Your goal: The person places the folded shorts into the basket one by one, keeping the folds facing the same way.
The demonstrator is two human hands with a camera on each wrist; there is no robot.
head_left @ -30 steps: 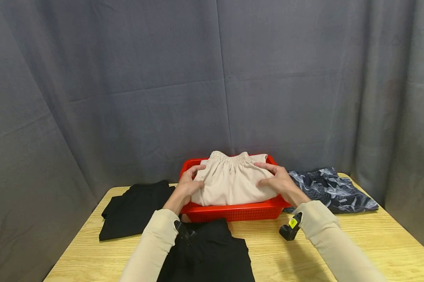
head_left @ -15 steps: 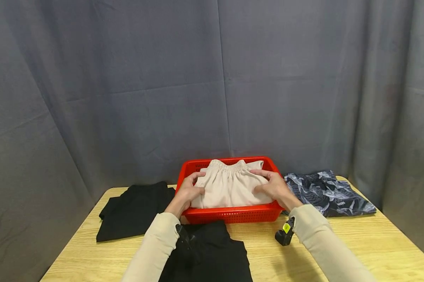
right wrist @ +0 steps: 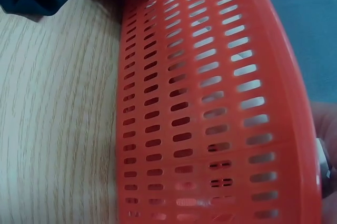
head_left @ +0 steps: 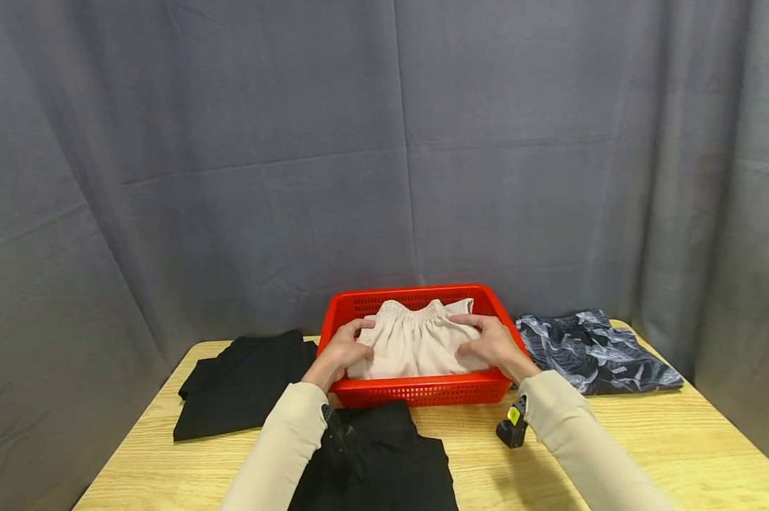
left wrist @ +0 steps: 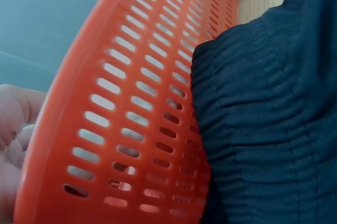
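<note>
Hands are both working inside the one red basket that I am seeing at the back middle of the wooden table. I am counting a single beige folded garment lying in that basket, its gathered waistband toward the curtain. My left hand is resting on the garment's left edge, fingers bent over the cloth and the thumb toward the waistband; whether it is truly pinching the fabric or only pressing on it, I cannot tell. My right hand is lying on the garment's right side with its fingers fairly straight and spread, pressing the cloth down into the basket.

I am counting four garments in all: the beige one, two black ones and one patterned one. One black garment is lying flat to the left of the basket, just beside its wall. The second black garment is lying in front of the basket, near the table's front edge, and in the left wrist view its ribbed cloth is pressing against the basket's slotted wall. The dark patterned garment is lying to the right of the basket.

In the right wrist view I am seeing the slotted basket wall close up, standing on the table's wood grain.
</note>
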